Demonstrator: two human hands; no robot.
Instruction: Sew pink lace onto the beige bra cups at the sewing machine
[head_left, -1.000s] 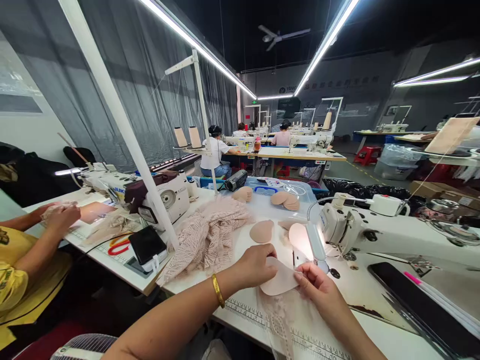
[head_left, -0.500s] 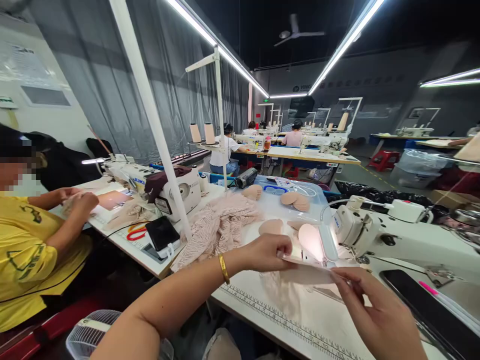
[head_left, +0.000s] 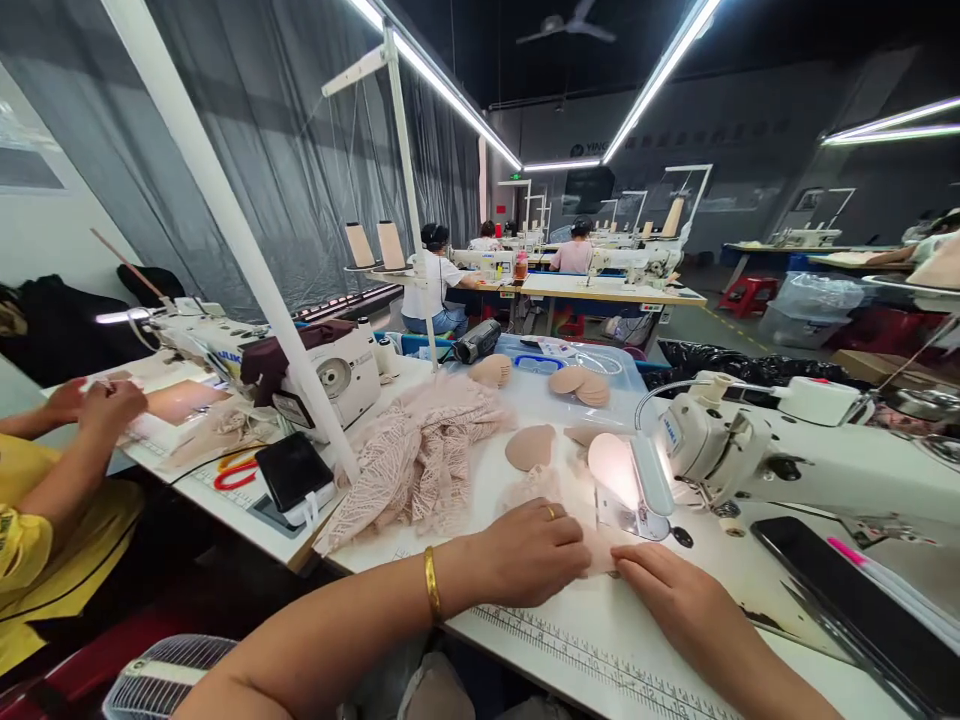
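Observation:
My left hand, with a gold ring and bracelet, is closed on a piece of sheer beige fabric low over the table. My right hand pinches the right edge of that fabric between its fingertips; its thumb is mostly hidden. Just beyond them is the needle area of a white sewing machine, where a lamp lights a beige oval pad. Another beige pad lies left of it. Gathered beige lace is heaped left of my left hand.
A black phone lies right of my right hand. Stacked pads rest on a clear plastic lid. A ruler strip runs along the front edge. At left, a co-worker's hands work at another machine; red-orange scissors lie nearby.
Both hands have lowered the fabric from a raised, stretched position onto the table. My left hand has turned palm down. The view has shifted right.

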